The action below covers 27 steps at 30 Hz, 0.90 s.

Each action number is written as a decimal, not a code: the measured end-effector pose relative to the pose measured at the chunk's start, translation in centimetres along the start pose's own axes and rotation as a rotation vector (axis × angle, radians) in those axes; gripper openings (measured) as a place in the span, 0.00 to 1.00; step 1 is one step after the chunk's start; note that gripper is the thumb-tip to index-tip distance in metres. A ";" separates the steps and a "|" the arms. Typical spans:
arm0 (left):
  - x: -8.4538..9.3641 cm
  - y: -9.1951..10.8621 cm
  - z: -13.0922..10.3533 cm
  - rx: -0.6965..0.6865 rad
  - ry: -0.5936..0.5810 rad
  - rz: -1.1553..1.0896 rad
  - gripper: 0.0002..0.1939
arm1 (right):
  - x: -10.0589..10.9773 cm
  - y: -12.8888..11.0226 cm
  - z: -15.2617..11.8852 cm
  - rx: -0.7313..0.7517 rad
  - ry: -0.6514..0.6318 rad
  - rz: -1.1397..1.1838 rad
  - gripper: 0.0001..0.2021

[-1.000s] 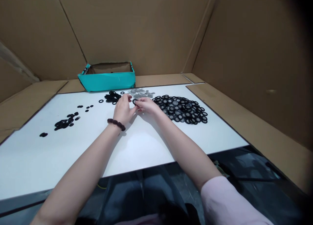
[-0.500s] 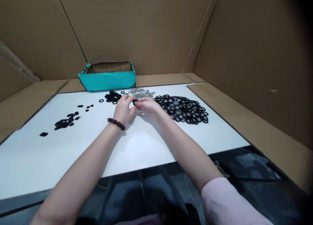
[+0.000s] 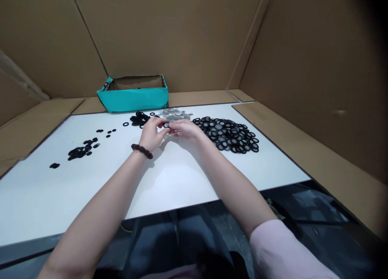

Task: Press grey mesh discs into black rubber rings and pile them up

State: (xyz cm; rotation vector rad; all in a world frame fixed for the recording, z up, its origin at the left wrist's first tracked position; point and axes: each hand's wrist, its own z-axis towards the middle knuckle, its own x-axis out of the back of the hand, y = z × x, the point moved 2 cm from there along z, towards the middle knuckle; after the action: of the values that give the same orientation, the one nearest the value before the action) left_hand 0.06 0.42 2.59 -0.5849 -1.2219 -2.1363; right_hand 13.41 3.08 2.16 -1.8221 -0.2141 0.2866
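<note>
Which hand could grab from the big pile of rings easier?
Probably the right hand: it is beside the big pile, while the left hand is farther away, near the smaller black pile. One ring is at both hands' fingertips, though.

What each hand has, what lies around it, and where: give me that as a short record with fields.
Left hand: thumb and index finger about a small round black-rimmed grey piece, grip unclear; dark brown wristband
Right hand: fingertips on the same piece
Right of hands: large pile of black rings with grey centres
Behind hands: scattered pale grey discs; heap of black rings further left
Far left: scattered small black discs
Back: open teal cardboard box
Surface: flat white tabletop
</note>
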 end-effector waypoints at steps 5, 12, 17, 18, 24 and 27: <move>-0.3 -0.4 0.1 0.191 0.013 -0.169 0.17 | 0.0 -0.1 -0.2 -0.022 0.019 0.036 0.08; -0.6 -0.9 0.0 0.532 0.080 -0.500 0.10 | -0.8 0.1 -0.3 0.042 0.049 0.081 0.07; -1.0 -0.8 -0.3 0.506 0.122 -0.445 0.09 | -1.8 0.2 -0.2 0.084 0.161 0.103 0.10; -1.0 -0.8 -0.3 0.471 0.130 -0.413 0.08 | -1.9 0.2 -0.2 0.077 0.159 0.104 0.10; -0.6 0.1 -0.4 0.320 0.071 -0.053 0.05 | -1.4 0.3 0.0 0.158 0.087 -0.038 0.06; -0.4 0.6 -0.4 0.300 0.032 0.025 0.05 | -1.1 0.2 0.3 0.278 0.145 -0.126 0.06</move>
State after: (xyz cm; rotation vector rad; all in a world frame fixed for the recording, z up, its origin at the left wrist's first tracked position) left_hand 0.69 -0.04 2.54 -0.4296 -1.4727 -1.8852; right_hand 12.28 2.93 1.98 -1.5395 -0.1772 0.0900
